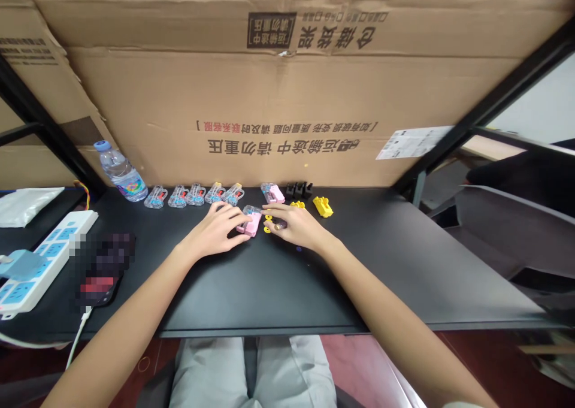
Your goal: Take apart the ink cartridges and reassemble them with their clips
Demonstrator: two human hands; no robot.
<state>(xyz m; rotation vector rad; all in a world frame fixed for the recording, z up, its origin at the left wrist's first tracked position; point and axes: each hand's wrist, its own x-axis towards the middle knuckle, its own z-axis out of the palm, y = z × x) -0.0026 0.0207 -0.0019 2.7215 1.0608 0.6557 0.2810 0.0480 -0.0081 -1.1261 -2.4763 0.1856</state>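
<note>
Left hand [214, 231]: clamped on boxy pink-and-clear plastic casing [254, 222]; best steadied flat.
Right hand [300, 225]: thumb, forefinger apart; can't tell if others grip dark, gold-tipped rod [280, 224].

Beyond the left hand [218, 228] and right hand [299, 225]: printed cardboard [179, 90], bearing a white label [413, 142] to the right. Left of the left hand, on the black surface [269, 294]: blue-capped bottle [123, 173]; phone [105, 267], white cable [78, 336] attached. Farther left: power strip [54, 252], blue plug [22, 265] inserted; white packet [29, 205].
</note>
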